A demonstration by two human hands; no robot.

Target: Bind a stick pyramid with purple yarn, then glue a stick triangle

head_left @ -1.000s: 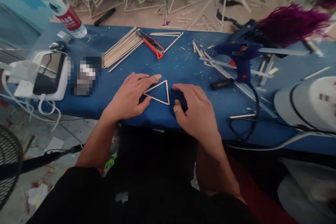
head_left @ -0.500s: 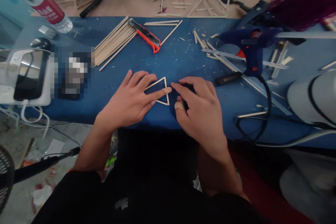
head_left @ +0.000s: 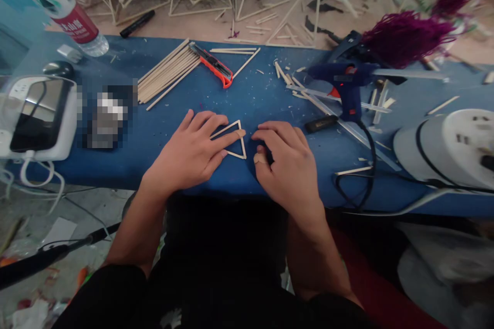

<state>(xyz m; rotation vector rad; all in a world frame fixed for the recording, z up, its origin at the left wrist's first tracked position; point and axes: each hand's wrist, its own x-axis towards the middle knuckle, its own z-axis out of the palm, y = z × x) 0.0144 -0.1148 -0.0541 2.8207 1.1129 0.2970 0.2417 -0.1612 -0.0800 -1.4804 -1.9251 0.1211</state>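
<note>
On the blue table top lies a small triangle of thin wooden sticks [head_left: 242, 145]. My left hand [head_left: 189, 151] rests over its left part with fingers spread, the index finger lying across the right-hand stick. The triangle's left corner is hidden beneath this hand. Just right of the triangle, and apart from it, my right hand [head_left: 287, 159] hovers or rests with bent fingers. A gap shows between its index finger and its thumb, which wears a tan bandage; I see nothing held there.
Farther off lie a bundle of wooden sticks [head_left: 168, 74] and an orange utility knife [head_left: 214, 66]. At right are a blue glue gun [head_left: 345, 82] with its cable, a black-capped piece [head_left: 321, 124] and a white power-socket tower [head_left: 420, 141]. A water bottle [head_left: 77, 23] stands at left.
The view has shifted, showing more of the far side. My right hand's fingertips have drawn slightly away from the triangle. My left hand keeps its place on it.
</note>
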